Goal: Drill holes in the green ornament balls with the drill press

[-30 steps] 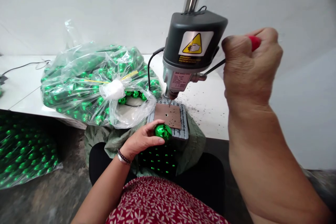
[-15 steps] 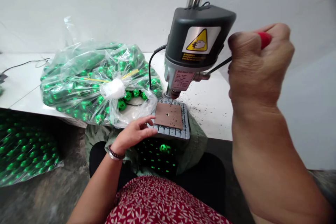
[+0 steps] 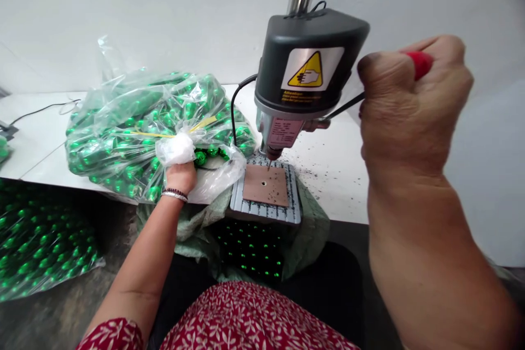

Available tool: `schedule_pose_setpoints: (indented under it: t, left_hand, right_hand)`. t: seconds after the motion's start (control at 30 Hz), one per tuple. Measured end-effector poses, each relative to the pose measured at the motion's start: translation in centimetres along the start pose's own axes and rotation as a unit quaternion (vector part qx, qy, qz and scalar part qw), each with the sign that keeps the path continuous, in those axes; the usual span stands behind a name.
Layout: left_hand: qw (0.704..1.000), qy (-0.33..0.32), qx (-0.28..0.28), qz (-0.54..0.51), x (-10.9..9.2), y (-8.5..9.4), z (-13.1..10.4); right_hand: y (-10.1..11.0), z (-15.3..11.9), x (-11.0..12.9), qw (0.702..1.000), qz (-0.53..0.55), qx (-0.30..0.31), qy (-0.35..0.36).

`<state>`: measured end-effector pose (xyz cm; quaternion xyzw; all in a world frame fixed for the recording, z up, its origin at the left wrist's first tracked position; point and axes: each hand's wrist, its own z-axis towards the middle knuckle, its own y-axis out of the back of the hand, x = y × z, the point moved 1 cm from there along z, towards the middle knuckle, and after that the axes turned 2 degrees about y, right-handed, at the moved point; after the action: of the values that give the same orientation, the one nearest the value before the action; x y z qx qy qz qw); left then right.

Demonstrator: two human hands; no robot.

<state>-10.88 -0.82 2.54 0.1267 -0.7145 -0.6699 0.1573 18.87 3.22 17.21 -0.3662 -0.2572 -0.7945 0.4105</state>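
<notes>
My right hand (image 3: 414,98) is wrapped round the red knob (image 3: 422,64) of the feed lever on a small bench drill press (image 3: 307,71). Its thin drill bit (image 3: 269,164) hangs above a brown square board (image 3: 266,186) with a small hole, lying on the slotted metal base (image 3: 238,201). My left hand (image 3: 181,176) reaches to the opening of a clear plastic bag (image 3: 118,147) on the table, under its bunched white part (image 3: 180,147). Its fingers are hidden there. Shiny green balls (image 3: 200,158) fill the bag and show just beyond the hand.
Dark shavings (image 3: 318,172) lie scattered on the white table (image 3: 340,197). Below the drill base, a green sack (image 3: 311,235) hangs open with more green balls (image 3: 250,249) inside. Another clear bag of green balls (image 3: 45,246) stands at lower left. A black cable (image 3: 233,112) loops beside the drill.
My left hand has moved from the edge of the brown board leftward to the bag's opening. A green ball seen below the base edge is no longer distinct there. My right hand stays on the lever.
</notes>
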Motion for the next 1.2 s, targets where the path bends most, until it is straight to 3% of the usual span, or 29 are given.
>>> schedule_pose_setpoints:
  t: [0.1, 0.17, 0.23, 0.3, 0.37, 0.47, 0.53, 0.6, 0.67, 0.8, 0.97, 1.2]
  left_hand:
    - [0.999, 0.011, 0.043, 0.022, 0.1, -0.3, 0.0]
    - [0.999, -0.016, 0.05, -0.005, -0.1, -0.1, -0.5]
    - [0.992, -0.072, 0.021, -0.097, -0.7, 0.3, -1.4]
    - [0.959, -0.126, 0.003, -0.253, -1.5, 0.7, -2.5]
    - [0.88, -0.151, 0.043, -0.449, -2.6, 0.6, -3.7]
    - [0.682, -0.132, 0.179, -0.696, -4.6, -0.5, -5.2]
    - [0.566, -0.104, 0.255, -0.777, -5.8, -1.6, -5.8]
    - [0.51, -0.083, 0.285, -0.808, -6.8, -2.3, -6.1]
    - [0.517, -0.068, 0.278, -0.807, -7.5, -2.5, -6.1]
    - [0.606, -0.044, 0.248, -0.755, -8.7, -1.9, -5.4]
    - [0.689, -0.061, 0.232, -0.684, -9.6, -1.6, -4.1]
    - [0.767, -0.095, 0.22, -0.595, -10.5, -2.1, -2.8]
  right_hand:
    - [0.0, -0.1, 0.3, 1.0, 0.011, 0.001, -0.01]
    - [0.1, -0.1, 0.3, 1.0, 0.015, 0.001, -0.012]
    - [0.1, -0.1, 0.3, 1.0, 0.017, -0.001, -0.01]
    - [0.1, 0.0, 0.1, 1.0, 0.018, 0.001, -0.004]
    - [0.1, 0.0, 0.0, 1.0, 0.018, 0.004, 0.004]
    - [0.1, 0.1, 0.0, 1.0, 0.01, 0.005, 0.012]
    - [0.0, 0.2, 0.1, 1.0, -0.001, 0.008, 0.01]
    - [-0.1, 0.3, 0.1, 1.0, -0.008, 0.015, 0.012]
    - [-0.1, 0.4, 0.0, 0.999, -0.01, 0.027, 0.023]
    - [-0.1, 0.6, -0.4, 0.998, 0.022, 0.044, 0.04]
    - [0.0, 0.5, 0.2, 0.999, 0.032, 0.044, -0.001]
    - [0.2, 0.4, 1.1, 0.998, 0.033, 0.059, -0.014]
